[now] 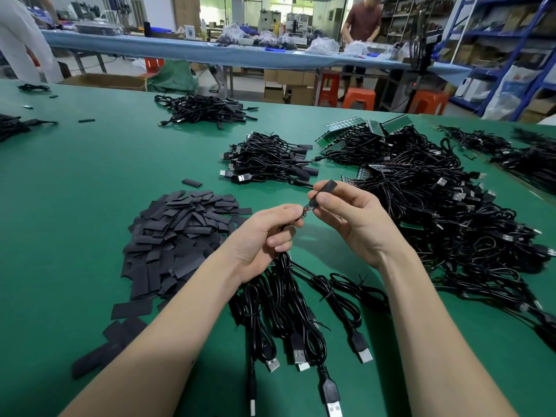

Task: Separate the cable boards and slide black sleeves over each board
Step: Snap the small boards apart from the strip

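I'm looking across a green tabletop (75,182) into a workshop. Beyond it runs a long bench with a pale blue cover (156,46), with orange plastic stools (359,98) and cardboard boxes (288,85) on the floor beneath and in front of it. Blue metal shelving (487,34) stacked with goods lines the right side. Bright daylight comes through a far opening (234,7).

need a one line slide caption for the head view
Right hand slides a black sleeve onto a cable board held by the left hand, beside a sleeve pile.
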A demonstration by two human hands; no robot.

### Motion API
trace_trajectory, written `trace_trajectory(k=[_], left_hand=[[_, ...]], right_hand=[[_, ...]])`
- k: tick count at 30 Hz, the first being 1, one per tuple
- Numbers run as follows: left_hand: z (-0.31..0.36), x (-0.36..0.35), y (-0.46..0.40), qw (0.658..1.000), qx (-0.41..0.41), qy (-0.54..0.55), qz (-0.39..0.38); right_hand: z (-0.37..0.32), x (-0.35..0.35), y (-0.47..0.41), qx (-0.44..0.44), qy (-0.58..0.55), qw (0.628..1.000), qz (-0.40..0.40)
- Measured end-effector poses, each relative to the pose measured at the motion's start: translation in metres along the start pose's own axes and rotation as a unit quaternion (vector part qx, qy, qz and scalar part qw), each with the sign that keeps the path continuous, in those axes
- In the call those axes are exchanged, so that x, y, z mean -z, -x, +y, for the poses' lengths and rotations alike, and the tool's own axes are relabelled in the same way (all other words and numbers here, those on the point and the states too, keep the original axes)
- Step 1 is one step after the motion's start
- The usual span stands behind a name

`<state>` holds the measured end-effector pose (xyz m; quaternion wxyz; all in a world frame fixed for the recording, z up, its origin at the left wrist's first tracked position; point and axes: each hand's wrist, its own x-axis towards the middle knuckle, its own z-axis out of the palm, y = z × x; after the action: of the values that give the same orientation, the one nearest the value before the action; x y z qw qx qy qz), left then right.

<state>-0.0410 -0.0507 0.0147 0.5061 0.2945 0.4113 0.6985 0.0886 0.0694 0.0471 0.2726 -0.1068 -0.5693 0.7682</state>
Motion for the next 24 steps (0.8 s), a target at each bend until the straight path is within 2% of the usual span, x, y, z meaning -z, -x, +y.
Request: trace_trajectory(k=[5, 20, 24], left_hand=[[-0.0003, 0.0001, 0.0, 1.0, -0.003, 0.002, 0.005], [-0.0061, 0.0013, -0.0061, 0.998, -0.013, -0.037, 0.049], [-0.0066, -0.0006, -0.0059, 0.997, -0.017, -0.041, 0.057]], right_hand=[[0.0057, -0.0032, -0.0024, 0.004, -0.02, 1.0, 0.016], [0.0073, 0.0028, -0.002, -0.028, 0.064, 0.997, 0.014], [0.0079, 0.0046, -0.0022, -0.021, 0.056, 0.998, 0.021]])
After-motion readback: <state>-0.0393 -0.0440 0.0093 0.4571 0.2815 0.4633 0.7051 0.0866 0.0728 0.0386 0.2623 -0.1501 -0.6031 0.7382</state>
